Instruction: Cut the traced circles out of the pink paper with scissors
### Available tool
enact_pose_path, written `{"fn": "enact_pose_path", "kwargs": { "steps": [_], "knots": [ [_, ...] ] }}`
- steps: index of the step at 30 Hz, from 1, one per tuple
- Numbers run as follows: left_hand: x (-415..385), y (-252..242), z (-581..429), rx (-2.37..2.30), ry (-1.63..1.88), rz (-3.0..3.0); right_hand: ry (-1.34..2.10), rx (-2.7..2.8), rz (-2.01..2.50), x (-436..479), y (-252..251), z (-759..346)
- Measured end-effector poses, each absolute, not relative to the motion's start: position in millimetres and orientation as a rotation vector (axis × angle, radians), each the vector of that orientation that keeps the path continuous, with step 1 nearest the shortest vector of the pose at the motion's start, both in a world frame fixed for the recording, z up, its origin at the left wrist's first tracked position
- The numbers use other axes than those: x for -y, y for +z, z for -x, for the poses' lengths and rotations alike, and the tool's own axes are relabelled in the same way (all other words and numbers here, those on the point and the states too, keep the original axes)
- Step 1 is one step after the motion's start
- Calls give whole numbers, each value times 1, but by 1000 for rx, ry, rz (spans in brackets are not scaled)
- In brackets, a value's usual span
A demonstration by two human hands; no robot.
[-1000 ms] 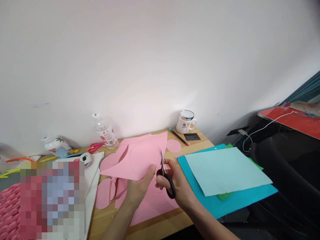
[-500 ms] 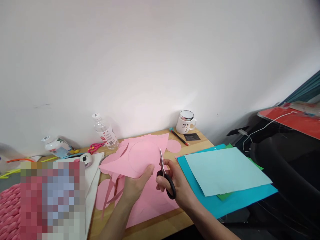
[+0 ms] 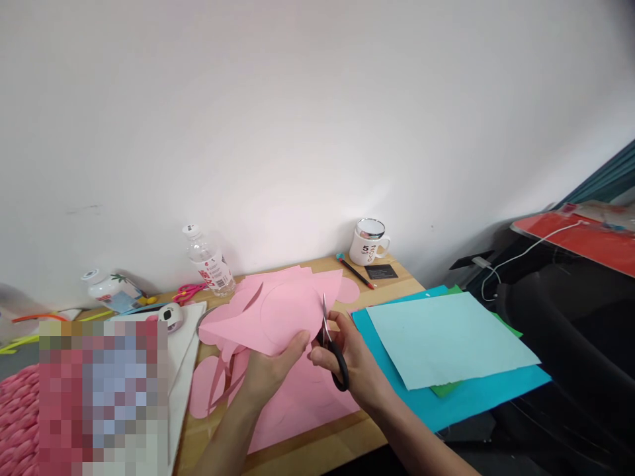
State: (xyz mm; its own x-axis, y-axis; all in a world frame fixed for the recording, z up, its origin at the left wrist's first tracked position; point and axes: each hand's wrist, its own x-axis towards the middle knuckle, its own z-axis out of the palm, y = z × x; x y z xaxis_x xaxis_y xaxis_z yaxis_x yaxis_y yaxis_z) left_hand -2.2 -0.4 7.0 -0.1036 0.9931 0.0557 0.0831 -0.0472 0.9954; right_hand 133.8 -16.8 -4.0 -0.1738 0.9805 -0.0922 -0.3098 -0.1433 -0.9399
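My left hand [image 3: 278,363] pinches a sheet of pink paper [image 3: 285,314], its thumb on top and its fingers hidden underneath. A circle is drawn on this sheet, and its left side tapers to a point. Black-handled scissors [image 3: 337,362] are in my right hand [image 3: 354,360], their blades pointing away from me at the sheet's right edge. Below lies a larger pink sheet [image 3: 297,423] with faint curved lines. Cut pink rounds [image 3: 206,390] and curled strips lie to the left, and another pink circle [image 3: 351,289] shows partly behind the held sheet.
Light blue paper [image 3: 451,340] tops blue and green sheets at the right. Along the wall stand a plastic bottle [image 3: 211,264], a white jar [image 3: 112,291] and a mug [image 3: 370,243]. A pencil [image 3: 354,271], black card [image 3: 381,272] and pink scissors [image 3: 188,293] lie nearby.
The held pink sheet has shifted slightly right with my left hand and now covers more of the circle behind it. The scissors' blades sit a little further right and look more spread.
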Motion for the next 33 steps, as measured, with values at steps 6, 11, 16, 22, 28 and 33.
{"fn": "enact_pose_path", "kwargs": {
  "steps": [6,11,16,22,28,33],
  "knots": [
    [5,11,-6,-1317,1328,-1168,1579,996,941,17,-5,-137],
    [4,14,-3,-1316,1280,-1196,1568,1015,935,17,-6,-137],
    [1,16,2,-1282,1197,-1248,1548,1039,977,16,-7,-137],
    [-2,15,8,-1293,1132,-1277,1515,1069,1021,17,-9,-137],
    [-4,14,13,-1262,1117,-1319,1513,1069,1067,18,-9,-137],
    [-5,19,15,-1276,1137,-1337,1491,1084,1123,18,-8,-137]
  ]
}}
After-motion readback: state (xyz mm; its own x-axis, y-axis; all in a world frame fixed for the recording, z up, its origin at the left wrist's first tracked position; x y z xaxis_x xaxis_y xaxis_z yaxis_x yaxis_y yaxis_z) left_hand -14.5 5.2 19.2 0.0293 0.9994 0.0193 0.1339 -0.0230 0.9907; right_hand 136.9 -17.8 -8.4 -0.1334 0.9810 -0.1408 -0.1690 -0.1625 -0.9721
